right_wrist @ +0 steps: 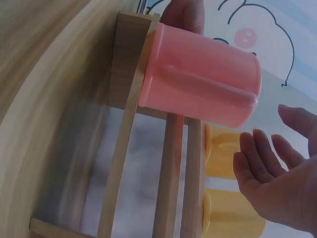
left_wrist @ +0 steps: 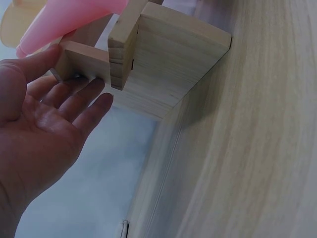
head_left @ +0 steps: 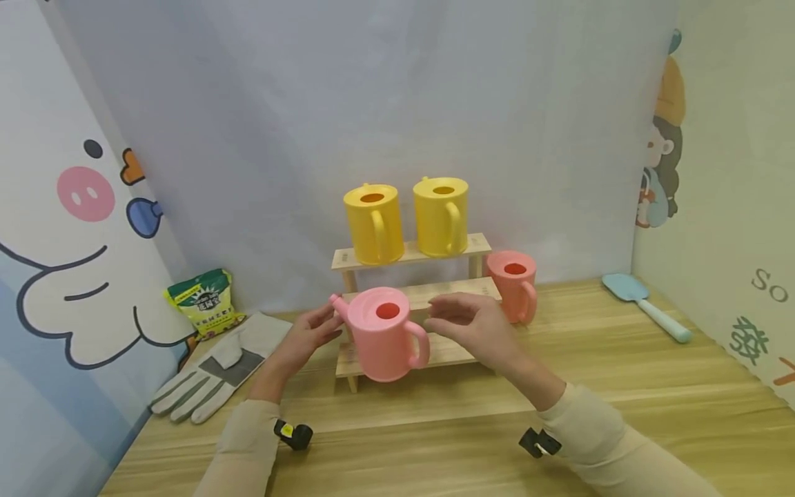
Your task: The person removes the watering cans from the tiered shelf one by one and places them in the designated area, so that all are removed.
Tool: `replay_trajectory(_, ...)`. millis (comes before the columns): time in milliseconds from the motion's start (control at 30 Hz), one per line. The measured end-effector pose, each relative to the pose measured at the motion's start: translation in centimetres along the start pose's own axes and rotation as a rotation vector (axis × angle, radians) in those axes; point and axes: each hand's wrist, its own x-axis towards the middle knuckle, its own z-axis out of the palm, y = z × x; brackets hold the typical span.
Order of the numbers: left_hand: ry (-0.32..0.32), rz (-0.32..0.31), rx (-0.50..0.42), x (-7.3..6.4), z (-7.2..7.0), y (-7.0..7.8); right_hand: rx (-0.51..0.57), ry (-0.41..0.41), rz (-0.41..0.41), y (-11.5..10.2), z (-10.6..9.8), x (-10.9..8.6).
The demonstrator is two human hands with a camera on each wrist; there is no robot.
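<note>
A pink watering can (head_left: 380, 345) stands upright at the left of the wooden stand's lowest step (head_left: 456, 351), its spout toward the left and its handle toward the right. My left hand (head_left: 309, 337) is beside the spout, with fingers loosely bent near the stand's left end. In the left wrist view, the left hand's thumb (left_wrist: 42, 63) is close to the pink spout (left_wrist: 64, 22). My right hand (head_left: 475, 328), fingers relaxed and a little bent, hovers to the right of the can's handle, apart from it and holding nothing.
Two yellow watering cans (head_left: 375, 228) stand on the top step. Another pink watering can (head_left: 514, 290) is behind the stand's right side. Garden gloves (head_left: 226, 369) and a green-yellow packet (head_left: 208, 304) lie at left; a light-blue trowel (head_left: 646, 304) lies far right.
</note>
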Motion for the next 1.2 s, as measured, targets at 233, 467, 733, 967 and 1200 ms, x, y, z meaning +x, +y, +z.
replay_trajectory(233,-0.001,-0.002,-0.007,0.0,0.0,-0.1,-0.029,0.013,0.094,0.4,1.7,-0.2)
replay_trajectory(467,-0.01,0.001,-0.017,0.0,0.0,0.0,-0.065,0.023,0.094,1.2,3.1,-0.3)
replay_trajectory(733,0.002,-0.009,-0.013,0.1,-0.1,-0.2,-0.032,0.079,0.088,1.4,4.0,-0.3)
replay_trajectory(967,0.009,-0.024,-0.014,-0.1,0.0,0.0,-0.049,0.13,0.082,1.5,4.6,-0.3)
replay_trajectory(1200,0.002,-0.016,-0.015,-0.1,0.0,-0.1,-0.031,0.173,0.112,1.4,4.8,-0.4)
